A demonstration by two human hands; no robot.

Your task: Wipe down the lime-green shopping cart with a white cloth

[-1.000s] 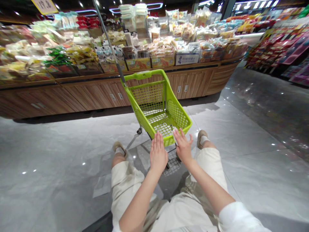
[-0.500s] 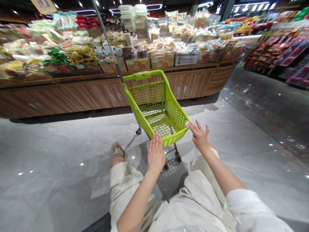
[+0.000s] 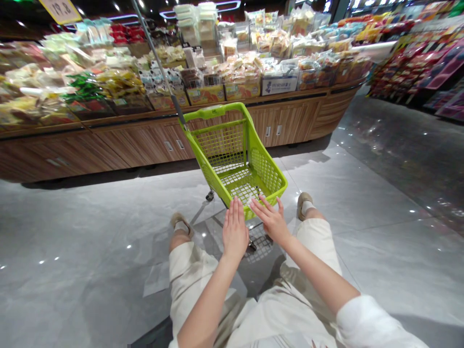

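A lime-green shopping cart [image 3: 270,171] stands in front of me, its slatted basket holding nothing. My left hand [image 3: 235,232] lies flat at the near left corner of the rim, fingers straight and side by side, palm hidden. Close to its right, my right hand [image 3: 273,220] reaches to the near rim with its fingers stretched and slightly spread. A small white scrap that looks like tissue [image 3: 250,202] shows at its fingertips, pressed to the rim or just over it; most of it is hidden.
Behind the cart runs a wooden display counter [image 3: 145,145] piled with packaged snacks [image 3: 239,70]. A price sign [image 3: 61,10] on a pole [image 3: 154,48] rises beside the cart's left. More shelves of goods [image 3: 402,67] stand at right. My feet are apart on the grey tiled floor [image 3: 90,232].
My right hand has slid left along the near rim with the white scrap, from the right corner toward my left hand. My left hand has stayed at its corner.
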